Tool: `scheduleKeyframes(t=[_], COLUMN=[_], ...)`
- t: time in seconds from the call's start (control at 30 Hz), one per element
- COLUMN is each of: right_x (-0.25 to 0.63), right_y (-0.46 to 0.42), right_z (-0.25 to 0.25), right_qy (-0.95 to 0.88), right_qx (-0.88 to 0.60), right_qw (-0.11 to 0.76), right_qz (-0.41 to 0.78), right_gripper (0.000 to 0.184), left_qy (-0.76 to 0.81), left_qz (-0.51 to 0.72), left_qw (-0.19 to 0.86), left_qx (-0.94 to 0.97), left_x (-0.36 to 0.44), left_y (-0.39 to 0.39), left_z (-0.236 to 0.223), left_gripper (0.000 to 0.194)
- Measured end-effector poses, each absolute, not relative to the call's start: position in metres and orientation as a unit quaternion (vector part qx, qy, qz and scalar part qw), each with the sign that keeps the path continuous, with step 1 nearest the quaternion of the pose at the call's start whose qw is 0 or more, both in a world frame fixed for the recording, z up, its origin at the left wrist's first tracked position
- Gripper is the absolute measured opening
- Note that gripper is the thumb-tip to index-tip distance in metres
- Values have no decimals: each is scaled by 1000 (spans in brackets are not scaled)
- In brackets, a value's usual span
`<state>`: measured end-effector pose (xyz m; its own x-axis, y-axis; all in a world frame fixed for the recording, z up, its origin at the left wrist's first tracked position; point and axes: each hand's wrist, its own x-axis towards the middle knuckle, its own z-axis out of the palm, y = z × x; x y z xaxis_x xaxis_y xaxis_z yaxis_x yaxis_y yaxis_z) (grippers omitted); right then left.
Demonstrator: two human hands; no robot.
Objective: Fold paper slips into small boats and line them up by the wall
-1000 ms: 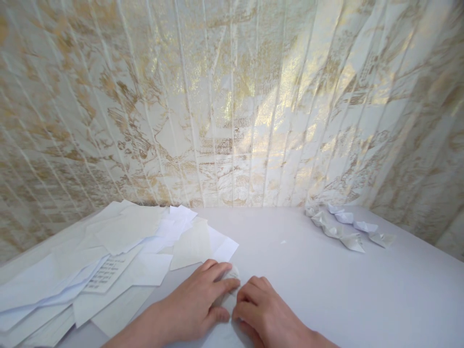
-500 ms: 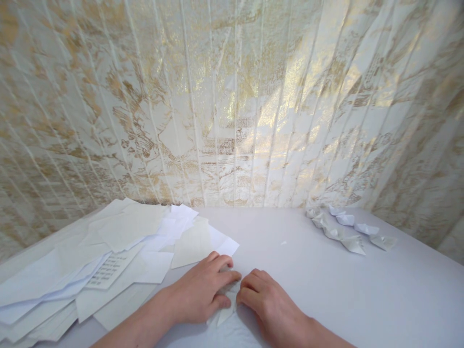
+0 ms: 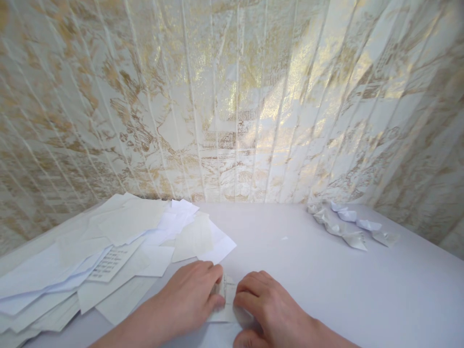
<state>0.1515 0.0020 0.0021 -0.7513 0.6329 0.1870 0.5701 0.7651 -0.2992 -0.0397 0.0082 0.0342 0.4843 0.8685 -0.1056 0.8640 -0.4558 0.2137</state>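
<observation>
A small piece of folded white paper [image 3: 228, 295], with faint print and crease lines, lies on the table between my two hands. My left hand [image 3: 192, 295] grips its left side, with thumb and curled fingers closed over it. From the right, my right hand [image 3: 270, 302] has its bent fingers on the paper's other edge. The right thumb sits lower, close to the near edge of the view. Fingers on both sides hide part of the paper.
Loose paper sheets [image 3: 123, 295] are heaped on the left, one with printed text. Several small folded paper boats [image 3: 348, 216] stand in two rows at the back right of the white table [image 3: 326, 285]. A tiny scrap [image 3: 284, 238] lies mid-table. A patterned curtain [image 3: 235, 106] hangs behind.
My left fingers have drawn in and back from over the paper, so more of it shows. The right thumb has come into sight lower down. The view has shifted slightly.
</observation>
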Motion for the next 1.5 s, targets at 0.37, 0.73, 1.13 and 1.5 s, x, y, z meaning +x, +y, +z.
scheduleKeyframes(t=[0.37, 0.73, 1.13, 1.5], right_x=[152, 152, 152, 151], right_y=[-3, -3, -3, -2], right_z=[9, 11, 11, 8], right_qy=[-910, -903, -902, -901], right_qx=[-360, -364, -368, -372], right_qw=[145, 153, 148, 158], right_qz=[143, 170, 169, 160], right_gripper=[6, 14, 14, 14], left_qy=[382, 357, 339, 343], left_qz=[11, -47, -42, -37], left_qw=[170, 158, 174, 139], left_qx=[908, 919, 924, 928], left_x=[-43, -44, -48, -45], left_y=[1, -7, 0, -1], left_z=[45, 51, 57, 56], left_gripper=[16, 49, 45, 36])
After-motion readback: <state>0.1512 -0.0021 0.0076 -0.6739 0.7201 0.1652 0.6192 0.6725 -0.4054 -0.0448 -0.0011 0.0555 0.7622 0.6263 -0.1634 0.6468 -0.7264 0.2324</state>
